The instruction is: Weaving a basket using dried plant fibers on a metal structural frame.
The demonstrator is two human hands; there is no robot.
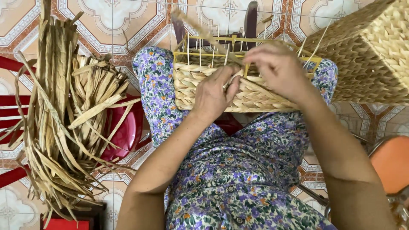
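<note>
A half-woven straw basket (pixel 200 91) on a yellow wire frame (pixel 181 54) rests on my knees. My left hand (pixel 213 94) presses against its woven side, thumb and fingers pinching a straw strand near the top row. My right hand (pixel 279 68) sits over the frame's right part, fingers curled around the same dried strand (pixel 200 30), which runs up to the left. Thin upright stakes stick up from the frame.
A big bundle of dried straw strips (pixel 64 115) lies over a red plastic chair (pixel 128 132) on my left. A finished woven basket (pixel 366 51) stands at the upper right. An orange stool (pixel 392 162) is at the right, on a patterned tile floor (pixel 110 17).
</note>
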